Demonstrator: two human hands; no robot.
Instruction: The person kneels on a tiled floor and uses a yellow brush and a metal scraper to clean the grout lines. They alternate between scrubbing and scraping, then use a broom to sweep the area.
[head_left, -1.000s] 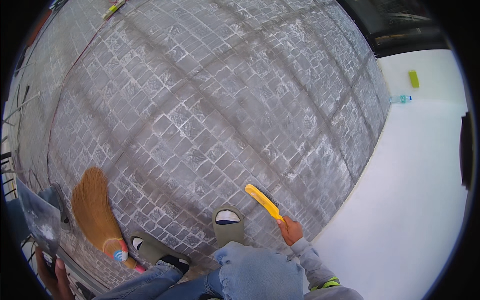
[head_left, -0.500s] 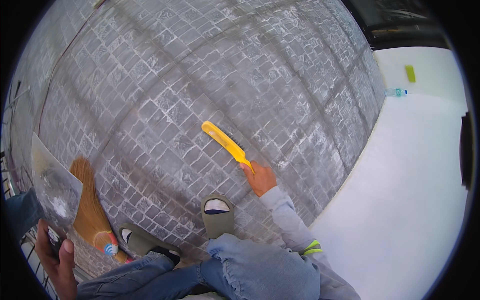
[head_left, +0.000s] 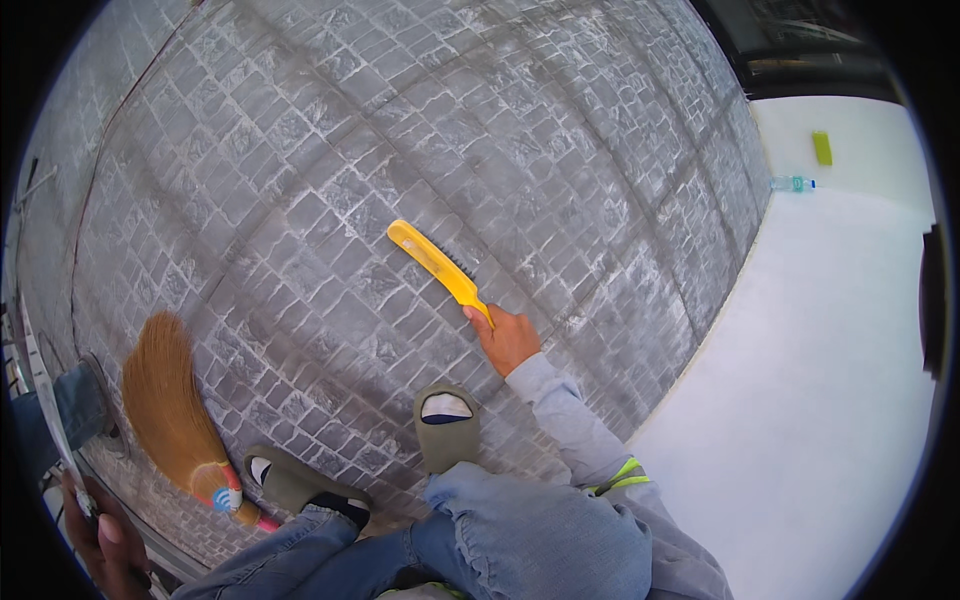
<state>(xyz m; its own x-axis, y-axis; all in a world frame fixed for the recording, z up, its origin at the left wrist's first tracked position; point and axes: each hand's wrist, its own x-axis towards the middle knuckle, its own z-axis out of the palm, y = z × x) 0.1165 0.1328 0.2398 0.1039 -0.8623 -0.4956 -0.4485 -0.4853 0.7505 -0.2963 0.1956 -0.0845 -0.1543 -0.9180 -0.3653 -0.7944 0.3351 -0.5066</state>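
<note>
Seen from my head camera, my right hand grips a yellow brush by its narrow handle, thumb and fingers closed around it, over grey paving in a block pattern. The brush points away from me toward the upper left, its dark bristles along the right-hand edge; whether they touch the ground, I cannot tell. At lower left, my left hand is clenched on a flat blade, which shows nearly edge-on. A straw broom lies between that hand and my green slippers, its fan toward the top. Another person's leg in jeans shows at far left, beside the blade. To my right, a bottle and a yellow-green block rest on a white surface.
</note>
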